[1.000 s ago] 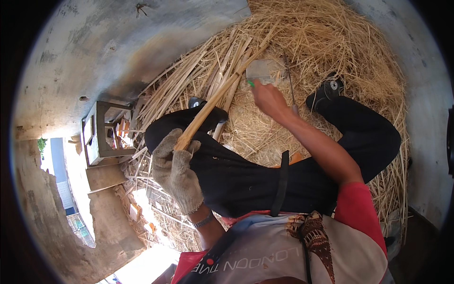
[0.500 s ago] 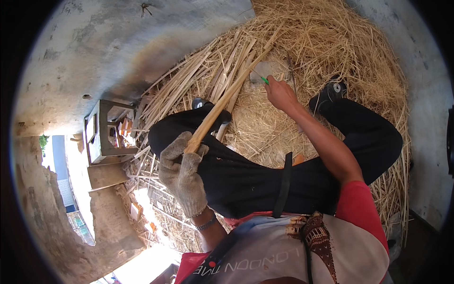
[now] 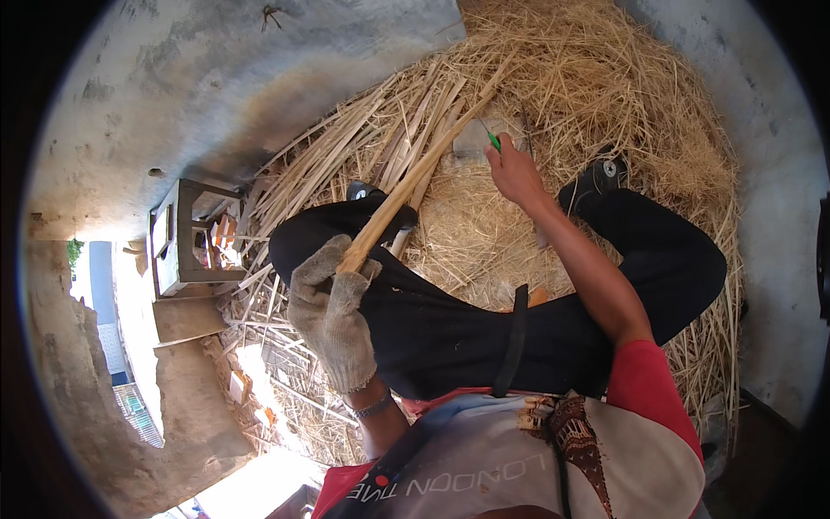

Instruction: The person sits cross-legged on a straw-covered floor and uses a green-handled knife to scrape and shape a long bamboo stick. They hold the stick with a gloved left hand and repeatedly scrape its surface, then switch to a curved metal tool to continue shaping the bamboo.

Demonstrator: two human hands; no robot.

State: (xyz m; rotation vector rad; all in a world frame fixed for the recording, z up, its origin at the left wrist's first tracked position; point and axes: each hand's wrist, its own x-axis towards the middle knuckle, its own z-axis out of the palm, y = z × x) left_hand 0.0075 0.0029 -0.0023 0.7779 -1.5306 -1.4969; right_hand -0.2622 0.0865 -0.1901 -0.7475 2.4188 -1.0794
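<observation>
The long pale strip [image 3: 396, 197] slants from the left near side toward the far middle, passing above the left leg [image 3: 311, 227], and its far end reaches over the straw [image 3: 596, 78]. The left hand [image 3: 331, 311], in a knitted glove, curls its fingers around the near end of the strip; its wrist is above the left thigh's side, and the short visible forearm rises from the near edge. The right hand [image 3: 516, 173] is bare and is closed around a small tool with green handle [image 3: 494, 140]. The right forearm [image 3: 584, 251] stretches far and to the left, with the elbow bent near the right thigh. The thin tip points toward the strip; I cannot tell if it touches. A flat grey block [image 3: 471, 147] lies just beyond the tool, and more strips [image 3: 346, 138] lie at the far left.
</observation>
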